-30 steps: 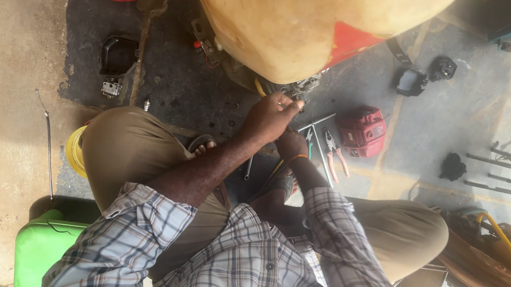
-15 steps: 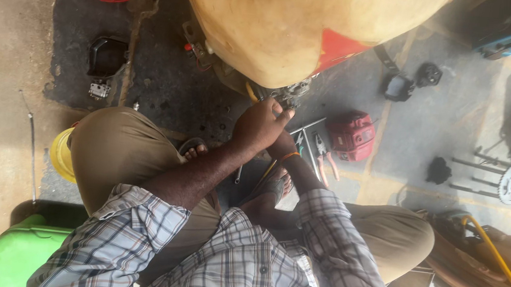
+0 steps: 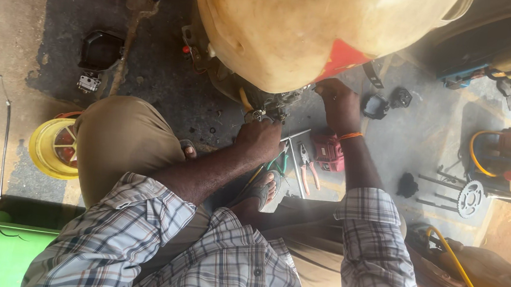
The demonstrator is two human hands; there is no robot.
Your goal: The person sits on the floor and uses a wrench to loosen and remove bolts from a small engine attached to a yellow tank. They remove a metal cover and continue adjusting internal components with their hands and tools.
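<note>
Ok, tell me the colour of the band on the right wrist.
Orange band, seen in the head view.

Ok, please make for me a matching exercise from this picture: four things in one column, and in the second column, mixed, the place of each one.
Things:
1. left hand
2. right hand
3. yellow round part
4. pliers

Places:
A. on the floor beside the person's left knee
B. at the metal engine part under the cream tank
C. on the floor between the two forearms, next to the small red part
D. up at the tank's lower edge, near its red patch

Pairs: 1-B, 2-D, 3-A, 4-C
</note>
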